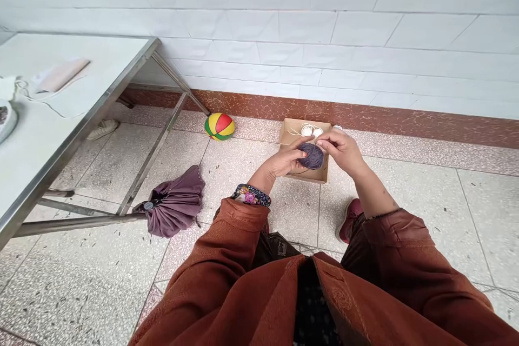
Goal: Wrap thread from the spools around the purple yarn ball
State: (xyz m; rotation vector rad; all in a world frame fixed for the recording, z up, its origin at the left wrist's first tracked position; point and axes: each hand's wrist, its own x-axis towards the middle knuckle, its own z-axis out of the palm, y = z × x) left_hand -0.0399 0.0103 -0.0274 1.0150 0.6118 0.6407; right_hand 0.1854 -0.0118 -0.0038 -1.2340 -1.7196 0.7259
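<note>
A dark purple-grey ball of yarn is held up in front of me, above a shallow cardboard box. My left hand is closed around its left side, fingers along the top and front. At the ball's upper right, my right hand pinches thumb and finger together, seemingly on a strand of the yarn too thin to see clearly. White balls of yarn lie in the far part of the box, with a loose pale strand beside them.
On the floor are a colourful ball and a purple folded umbrella near the table's metal frame. A white-topped table stands at left, bearing a pinkish folded item. The tiled wall rises behind the box.
</note>
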